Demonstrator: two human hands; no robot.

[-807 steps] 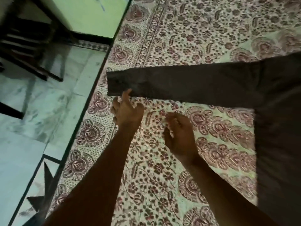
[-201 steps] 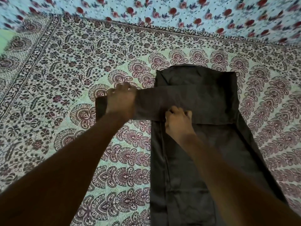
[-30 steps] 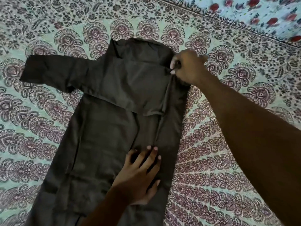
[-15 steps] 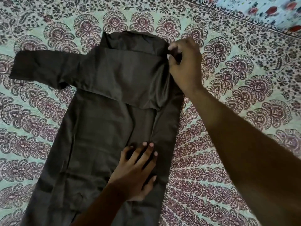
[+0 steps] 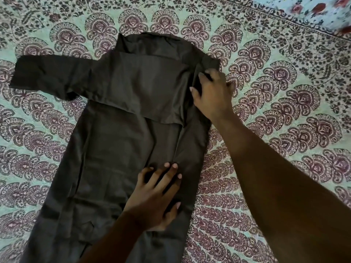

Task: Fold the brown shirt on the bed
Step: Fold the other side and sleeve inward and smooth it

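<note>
The brown shirt (image 5: 114, 141) lies flat on the patterned bedsheet (image 5: 284, 103), collar away from me. One sleeve is folded across the chest and sticks out past the left side. The right side of the shirt is folded inward along a long crease. My left hand (image 5: 157, 196) presses flat on the lower body of the shirt with fingers spread. My right hand (image 5: 212, 95) rests on the right shoulder fold, palm down, fingers pressing the cloth.
The green sheet with maroon paisley print covers the whole bed around the shirt. A light blue cloth with red flowers (image 5: 326, 10) lies at the far right corner.
My right hand has slid from the collar's edge down onto the right shoulder fold and flattened. My left hand stays pressed on the lower shirt.
</note>
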